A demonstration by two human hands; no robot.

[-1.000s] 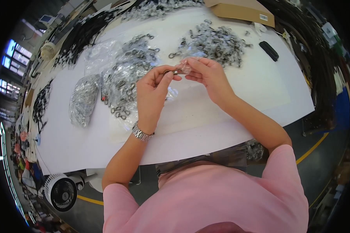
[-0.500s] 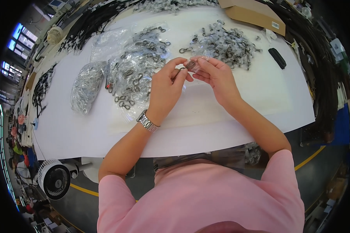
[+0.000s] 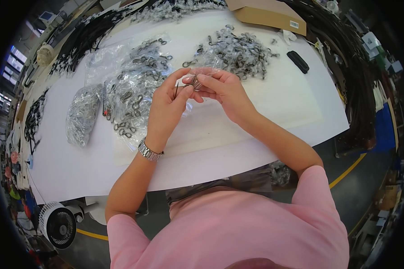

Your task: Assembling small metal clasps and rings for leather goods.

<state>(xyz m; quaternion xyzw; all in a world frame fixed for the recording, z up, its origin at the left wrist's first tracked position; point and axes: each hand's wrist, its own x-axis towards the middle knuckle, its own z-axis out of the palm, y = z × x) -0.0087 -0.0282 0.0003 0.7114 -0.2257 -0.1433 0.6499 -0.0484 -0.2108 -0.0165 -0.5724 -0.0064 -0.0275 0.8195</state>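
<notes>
Both my hands meet above the table, at the near side of the heaps. My left hand [image 3: 169, 99] has thumb and forefinger closed on a thin dark metal hook [image 3: 177, 89], partly hidden by the fingers. Close against it, my right hand [image 3: 226, 92] pinches a small clear plastic bag [image 3: 196, 80] with dark metal inside. How far the hook reaches into the bag is hard to see. Left of my hands lies a heap of dark metal hooks in clear plastic [image 3: 137, 92]. Beyond my right hand is another heap of wrapped hooks [image 3: 238, 51].
A full clear bag [image 3: 83, 115] rests at the left on the white table [image 3: 265, 139]. An open cardboard box [image 3: 267, 17] and a black oblong object [image 3: 298, 62] are at the far right. Bundled black cords [image 3: 76, 51] line the far left. A fan [image 3: 60, 226] stands below left.
The whole view has shifted, so table and hands appear further left. My hands stay together at the small bag, with the fingers slightly rearranged around it.
</notes>
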